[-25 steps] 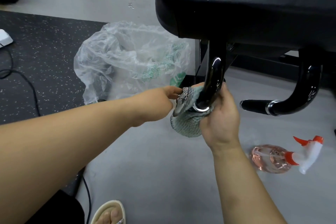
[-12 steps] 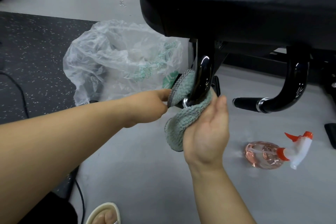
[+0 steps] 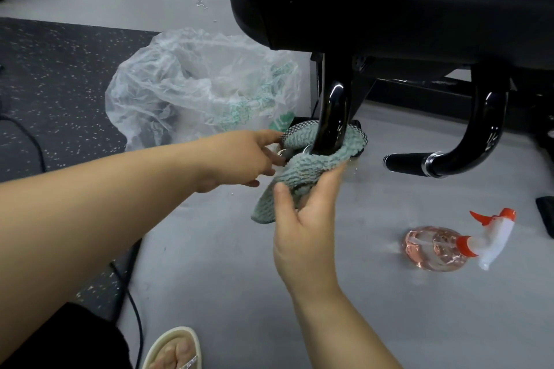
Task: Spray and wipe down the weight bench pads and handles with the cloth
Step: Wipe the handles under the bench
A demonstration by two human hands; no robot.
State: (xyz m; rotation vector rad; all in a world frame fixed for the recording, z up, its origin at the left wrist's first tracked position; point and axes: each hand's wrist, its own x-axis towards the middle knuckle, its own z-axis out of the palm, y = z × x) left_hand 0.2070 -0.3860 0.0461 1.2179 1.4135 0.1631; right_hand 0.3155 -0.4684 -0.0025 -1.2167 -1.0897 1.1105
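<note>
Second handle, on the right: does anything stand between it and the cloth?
Nothing visible does. Only bare floor shows between the cloth and the second handle; the spray bottle lies aside, nearer the camera.

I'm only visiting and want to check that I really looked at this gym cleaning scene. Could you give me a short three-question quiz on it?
1. True or false: the spray bottle stands upright.
2. The cloth is: A looped around a handle; B folded in a pile; C draped over the spray bottle.
3. Fill the blank: the cloth is held by ___ hand(s).
Key: 1 false, it lies on its side on the floor. 2 A. 3 both: the left hand pinches one end, the right hand grips the other.
</note>
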